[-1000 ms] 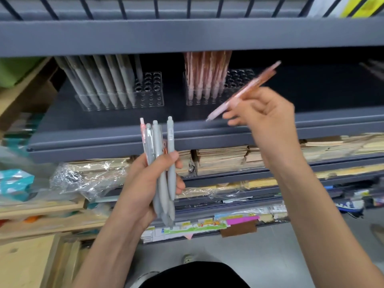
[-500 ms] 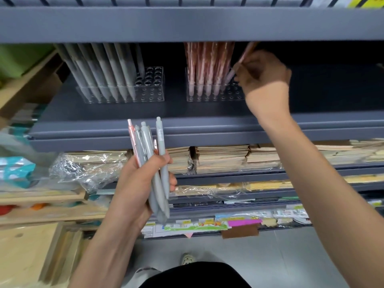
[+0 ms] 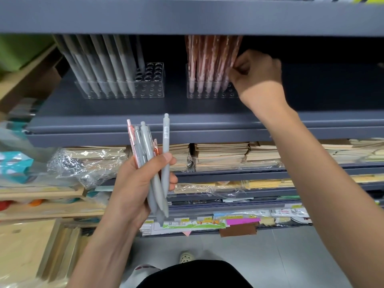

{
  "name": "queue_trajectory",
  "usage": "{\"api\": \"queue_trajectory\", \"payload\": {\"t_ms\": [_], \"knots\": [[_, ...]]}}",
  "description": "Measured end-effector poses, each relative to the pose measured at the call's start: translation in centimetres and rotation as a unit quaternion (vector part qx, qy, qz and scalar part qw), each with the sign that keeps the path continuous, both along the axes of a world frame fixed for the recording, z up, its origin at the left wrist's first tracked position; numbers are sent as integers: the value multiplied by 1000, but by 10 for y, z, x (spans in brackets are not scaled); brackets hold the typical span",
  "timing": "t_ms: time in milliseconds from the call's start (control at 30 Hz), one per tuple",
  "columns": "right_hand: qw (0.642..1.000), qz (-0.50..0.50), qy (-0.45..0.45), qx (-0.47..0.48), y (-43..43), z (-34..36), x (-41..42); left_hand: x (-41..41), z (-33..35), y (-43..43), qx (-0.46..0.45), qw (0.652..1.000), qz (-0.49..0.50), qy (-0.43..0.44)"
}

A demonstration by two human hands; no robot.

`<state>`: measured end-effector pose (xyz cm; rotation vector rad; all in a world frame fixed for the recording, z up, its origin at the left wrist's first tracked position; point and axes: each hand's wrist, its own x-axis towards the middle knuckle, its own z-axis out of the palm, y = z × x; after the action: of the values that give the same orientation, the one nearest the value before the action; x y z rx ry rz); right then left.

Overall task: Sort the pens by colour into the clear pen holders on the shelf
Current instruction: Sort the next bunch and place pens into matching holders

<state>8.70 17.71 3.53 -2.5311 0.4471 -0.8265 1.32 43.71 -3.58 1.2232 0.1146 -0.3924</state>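
Grey pens (image 3: 154, 163) are being gripped by the left hand (image 3: 135, 188). Right hand (image 3: 256, 73) fingers (image 3: 233, 69) are curled at the pink pens (image 3: 209, 65); their hold cannot be determined, and the pen tops are being hidden by the shelf (image 3: 187, 15).

The grey pen's (image 3: 165, 150) barcode sticker is too small to read.

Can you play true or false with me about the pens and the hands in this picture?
1. The left hand holds a bunch of pens. True.
2. The grey pens stand in the right holder. False: they fill the left holder; the pink pens fill the right one.
3. The right hand is at the pink pens. True.
4. Every hole in the left holder is full. False: its right end has empty holes.
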Motion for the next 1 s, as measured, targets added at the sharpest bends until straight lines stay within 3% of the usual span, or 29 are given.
{"api": "queue_trajectory", "payload": {"t_ms": [267, 633, 800, 867, 933, 1000], "knots": [[996, -3, 51, -70, 3, 13, -4, 0, -1, 6, -7, 1000, -1, 9], [992, -21, 110, -53, 7, 21, 2, 4, 2, 22, -5, 1000, -11, 7], [996, -34, 83, 20, 4, 11, -2, 6, 2, 28, -18, 1000, -18, -7], [997, -52, -3, 48, 12, 9, -14, 7, 3, 30, -24, 999, -19, -14], [988, 11, -82, 128, 31, 6, -30, 7, 2, 32, -20, 999, -23, -22], [971, 103, -42, 210, 57, -1, -43, 8, 3, 32, -10, 999, -31, -29]]}}
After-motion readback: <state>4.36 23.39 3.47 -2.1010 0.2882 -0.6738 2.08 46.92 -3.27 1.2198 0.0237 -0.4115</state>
